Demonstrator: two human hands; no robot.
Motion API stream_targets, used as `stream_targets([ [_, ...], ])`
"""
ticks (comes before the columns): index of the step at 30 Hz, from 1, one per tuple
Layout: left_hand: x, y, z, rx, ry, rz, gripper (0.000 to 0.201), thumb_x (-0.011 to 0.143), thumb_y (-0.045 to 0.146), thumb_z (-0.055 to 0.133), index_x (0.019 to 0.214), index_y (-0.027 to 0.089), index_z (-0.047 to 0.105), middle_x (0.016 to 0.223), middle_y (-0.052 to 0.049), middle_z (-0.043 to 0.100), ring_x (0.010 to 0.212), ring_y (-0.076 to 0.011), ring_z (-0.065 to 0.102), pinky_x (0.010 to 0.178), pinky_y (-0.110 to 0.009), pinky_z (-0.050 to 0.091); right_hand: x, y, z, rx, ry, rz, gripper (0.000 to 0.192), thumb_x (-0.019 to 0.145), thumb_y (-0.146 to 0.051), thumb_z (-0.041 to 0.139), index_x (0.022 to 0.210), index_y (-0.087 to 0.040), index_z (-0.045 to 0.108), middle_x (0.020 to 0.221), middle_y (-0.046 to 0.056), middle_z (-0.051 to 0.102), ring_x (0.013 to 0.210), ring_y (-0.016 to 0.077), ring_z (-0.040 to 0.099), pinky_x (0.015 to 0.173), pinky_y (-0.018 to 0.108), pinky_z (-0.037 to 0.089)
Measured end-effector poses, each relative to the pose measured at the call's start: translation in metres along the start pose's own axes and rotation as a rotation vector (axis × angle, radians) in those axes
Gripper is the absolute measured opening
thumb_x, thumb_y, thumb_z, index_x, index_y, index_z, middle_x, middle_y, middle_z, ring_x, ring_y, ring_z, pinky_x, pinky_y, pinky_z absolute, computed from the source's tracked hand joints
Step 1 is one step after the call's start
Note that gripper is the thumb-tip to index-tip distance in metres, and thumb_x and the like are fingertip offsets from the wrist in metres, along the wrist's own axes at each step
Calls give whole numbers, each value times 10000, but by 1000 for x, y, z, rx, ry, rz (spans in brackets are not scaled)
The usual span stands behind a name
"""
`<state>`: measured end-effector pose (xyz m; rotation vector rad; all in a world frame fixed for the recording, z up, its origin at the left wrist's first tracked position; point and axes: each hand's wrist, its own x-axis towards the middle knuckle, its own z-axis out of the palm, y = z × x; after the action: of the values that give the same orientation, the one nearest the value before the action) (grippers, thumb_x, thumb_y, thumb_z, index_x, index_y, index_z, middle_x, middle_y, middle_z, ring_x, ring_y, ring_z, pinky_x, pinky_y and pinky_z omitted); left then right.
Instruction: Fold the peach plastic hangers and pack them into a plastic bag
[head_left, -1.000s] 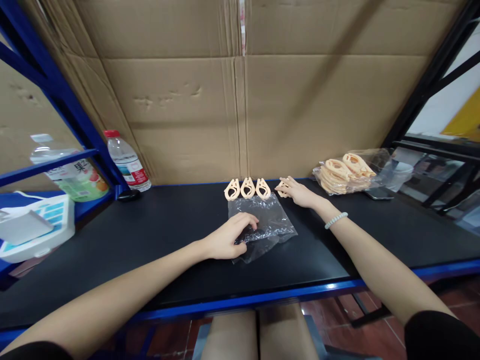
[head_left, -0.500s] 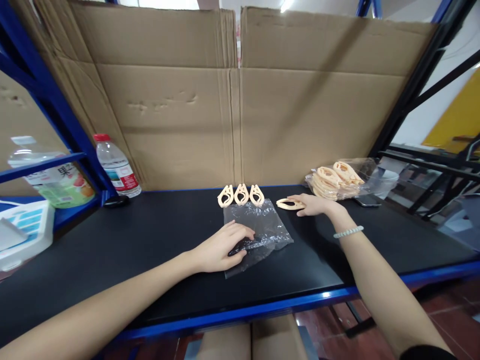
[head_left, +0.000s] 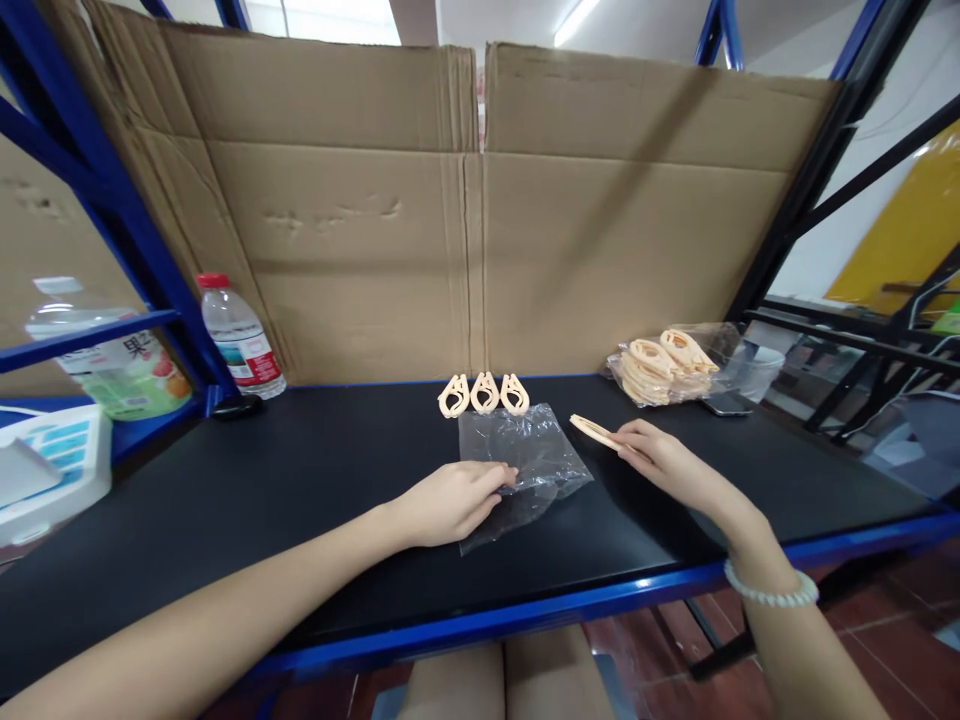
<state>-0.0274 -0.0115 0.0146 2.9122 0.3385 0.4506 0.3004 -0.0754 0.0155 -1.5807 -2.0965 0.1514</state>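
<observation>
So the right hand (head_left: 664,462) is pinching a peach clip (head_left: 594,430) just right of the clear bag (head_left: 525,460), long axis pointing back-left toward it, while the left hand (head_left: 450,500) presses the bag's near edge flat on the worktop (head_left: 300,500).

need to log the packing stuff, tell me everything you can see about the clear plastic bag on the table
The clear plastic bag is thin, glossy and crinkled, and looks empty. It lies flat on the black table, its far edge just short of three peach clips in a row. The left hand presses on its near left corner. The right hand, to its right, holds a fourth clip at the bag's far right corner.
</observation>
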Motion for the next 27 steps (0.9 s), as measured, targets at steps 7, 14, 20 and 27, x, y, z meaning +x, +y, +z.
stream_targets([
  [7,0,-2,-1,65,-69,43,429,871,46,374,1227,237,518,1419,-49,440,1256,-207,459,1043,-365,399,-20,-28,-4,29,365,-26,285,961,-335,378,939,-168,607,838,70,595,692,182,595,668,304,492],
  [14,1,2,0,25,-21,51,327,909,124,376,1195,195,518,1333,-80,522,1229,-202,476,1048,-374,396,-23,-88,-17,-84,561,-302,142,936,-203,476,985,-198,609,905,68,643,835,194,620,763,322,512],
  [20,1,3,2,0,11,16,301,907,148,398,1186,194,502,1322,-89,517,1201,-208,494,1025,-369,408,-46,-112,2,-356,437,-568,249,940,-91,396,1094,-129,589,913,114,653,806,197,614,683,321,524],
  [27,2,4,0,9,-11,-4,354,890,126,398,1225,205,481,1350,-76,494,1209,-216,487,1021,-377,406,-43,-114,20,-551,409,-717,278,927,-68,358,1030,-62,617,894,148,649,744,213,597,605,344,486],
])
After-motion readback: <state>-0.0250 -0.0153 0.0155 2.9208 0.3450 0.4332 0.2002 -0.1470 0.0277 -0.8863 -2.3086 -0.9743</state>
